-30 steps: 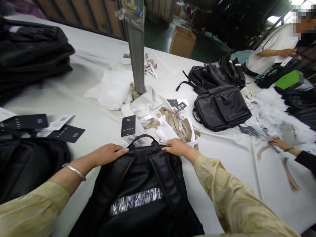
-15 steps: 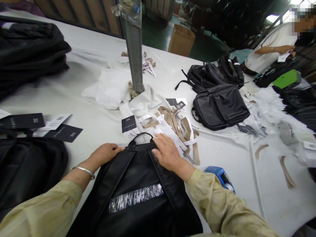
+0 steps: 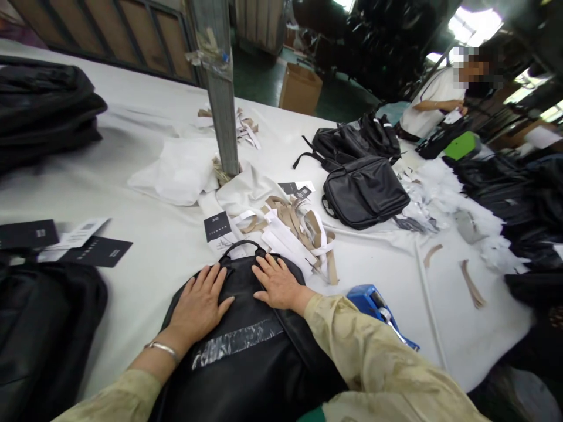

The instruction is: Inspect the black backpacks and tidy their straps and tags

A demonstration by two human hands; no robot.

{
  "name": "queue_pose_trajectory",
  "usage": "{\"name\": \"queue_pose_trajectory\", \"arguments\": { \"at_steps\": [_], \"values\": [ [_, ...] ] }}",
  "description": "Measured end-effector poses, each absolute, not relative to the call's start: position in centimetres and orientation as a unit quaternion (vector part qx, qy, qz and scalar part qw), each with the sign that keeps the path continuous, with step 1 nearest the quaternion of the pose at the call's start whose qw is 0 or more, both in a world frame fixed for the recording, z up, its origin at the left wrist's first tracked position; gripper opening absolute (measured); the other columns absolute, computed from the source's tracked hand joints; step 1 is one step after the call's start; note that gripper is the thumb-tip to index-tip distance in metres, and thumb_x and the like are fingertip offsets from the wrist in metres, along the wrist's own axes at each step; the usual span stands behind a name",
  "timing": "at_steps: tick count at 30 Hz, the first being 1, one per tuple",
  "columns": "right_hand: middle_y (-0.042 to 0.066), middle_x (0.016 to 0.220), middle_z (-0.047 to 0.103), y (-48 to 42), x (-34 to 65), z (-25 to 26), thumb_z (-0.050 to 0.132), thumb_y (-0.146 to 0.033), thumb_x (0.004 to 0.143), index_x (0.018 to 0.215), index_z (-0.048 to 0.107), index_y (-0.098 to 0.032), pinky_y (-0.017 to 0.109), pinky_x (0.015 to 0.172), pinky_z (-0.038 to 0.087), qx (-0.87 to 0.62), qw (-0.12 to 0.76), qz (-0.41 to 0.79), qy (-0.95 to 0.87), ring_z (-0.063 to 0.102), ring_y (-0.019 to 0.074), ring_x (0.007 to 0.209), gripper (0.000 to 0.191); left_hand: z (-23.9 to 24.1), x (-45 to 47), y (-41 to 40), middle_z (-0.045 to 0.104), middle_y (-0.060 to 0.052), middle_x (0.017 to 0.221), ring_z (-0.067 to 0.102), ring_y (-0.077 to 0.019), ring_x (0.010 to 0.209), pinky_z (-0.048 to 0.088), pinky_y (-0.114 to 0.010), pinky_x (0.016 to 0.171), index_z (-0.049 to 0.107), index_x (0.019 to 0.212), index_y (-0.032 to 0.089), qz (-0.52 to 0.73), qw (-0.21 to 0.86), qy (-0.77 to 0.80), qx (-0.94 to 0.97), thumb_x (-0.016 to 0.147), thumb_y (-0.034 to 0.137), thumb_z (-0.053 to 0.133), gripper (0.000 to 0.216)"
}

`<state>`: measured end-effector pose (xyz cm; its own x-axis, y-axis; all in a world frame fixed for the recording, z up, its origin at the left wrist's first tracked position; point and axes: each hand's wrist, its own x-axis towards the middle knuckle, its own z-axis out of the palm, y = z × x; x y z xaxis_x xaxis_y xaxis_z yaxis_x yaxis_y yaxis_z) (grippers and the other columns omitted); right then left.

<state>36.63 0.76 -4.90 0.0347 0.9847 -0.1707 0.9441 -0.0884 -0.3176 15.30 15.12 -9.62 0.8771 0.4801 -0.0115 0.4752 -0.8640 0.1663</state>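
1. Black and smooth, the backpack (image 3: 246,381) lies at the near edge of the white tabletop (image 3: 373,264), a shiny plastic-covered band (image 3: 237,344) across it.
2. Half a second ago the left hand (image 3: 200,302) was at the backpack's top left corner; now it lies palm down on the upper panel, fingers spread, gripping nothing.
3. The right hand (image 3: 277,285) rests flat at the upper right, fingers spread, gripping nothing.
4. The view has swung right; the blue tool (image 3: 373,305) beyond the right sleeve shows more fully.
5. Counted: two hands, one backpack beneath them, one blue tool, one post (image 3: 222,117), one curved brown strip (image 3: 432,255) and one bundle of strips (image 3: 472,285) toward the right edge, one second backpack (image 3: 367,190) nearer the far edge.
6. Bare tabletop runs between backpack and dark bag (image 3: 44,328) at left, and from blue tool to right edge around the bundle; paper scraps (image 3: 292,234) crowd the room beyond the backpack's top.
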Motion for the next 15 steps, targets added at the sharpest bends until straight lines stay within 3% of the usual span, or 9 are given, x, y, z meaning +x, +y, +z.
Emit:
{"name": "queue_pose_trajectory", "arguments": {
  "at_steps": [3,6,10,12,15],
  "values": [
    [0.011,0.169,0.014,-3.5,34.7,-2.6,0.053,-0.06,0.093,0.157,0.033,-0.025,0.065,0.119,0.017,-0.725,0.065,0.162,-0.666,0.007,0.0367,0.155,0.076,-9.7,15.8,15.5,0.032,-0.02,0.163,0.023,-0.039,0.15,0.024,-0.059,0.116,0.043,0.152,0.008,0.001,0.065,0.258,0.964,0.095,0.051,0.039,0.071],
    [0.012,0.167,0.021,-9.1,32.5,-2.0,0.052,-0.065,0.091,0.156,0.035,-0.026,0.067,0.119,0.018,-0.717,0.061,0.179,-0.671,0.011,0.0374,0.154,0.078,-7.4,16.5,15.1,0.034,-0.02,0.162,0.026,-0.0403,0.149,0.024,-0.064,0.114,0.044,0.152,0.013,-0.022,0.061,0.287,0.956,0.095,0.046,0.039,0.066],
    [0.014,0.165,0.026,-12.8,31.6,-3.4,0.054,-0.062,0.091,0.156,0.035,-0.022,0.066,0.12,0.017,-0.725,0.034,0.189,-0.662,0.016,0.0368,0.153,0.079,-2.7,16.2,10.5,0.034,-0.025,0.16,0.025,-0.0435,0.148,0.024,-0.066,0.113,0.051,0.146,0.007,-0.029,0.042,0.301,0.952,0.091,0.036,0.048,0.062],
    [0.014,0.166,0.024,-12.5,32.0,-3.9,0.057,-0.06,0.091,0.155,0.036,-0.021,0.066,0.12,0.015,-0.727,0.026,0.182,-0.661,0.014,0.0367,0.154,0.078,-1.1,14.6,6.4,0.037,-0.022,0.159,0.025,-0.0403,0.15,0.025,-0.061,0.115,0.054,0.144,0.01,-0.038,0.079,0.241,0.967,0.09,0.039,0.051,0.061],
    [0.014,0.165,0.025,-11.5,33.4,-4.1,0.062,-0.052,0.091,0.153,0.04,-0.021,0.064,0.12,0.015,-0.709,0.035,0.198,-0.676,0.015,0.0359,0.153,0.073,-0.9,10.4,-0.6,0.041,-0.013,0.16,0.03,-0.0339,0.149,0.028,-0.054,0.117,0.051,0.148,0.025,-0.114,0.186,0.084,0.972,0.087,0.046,0.058,0.066]
  ]
}}
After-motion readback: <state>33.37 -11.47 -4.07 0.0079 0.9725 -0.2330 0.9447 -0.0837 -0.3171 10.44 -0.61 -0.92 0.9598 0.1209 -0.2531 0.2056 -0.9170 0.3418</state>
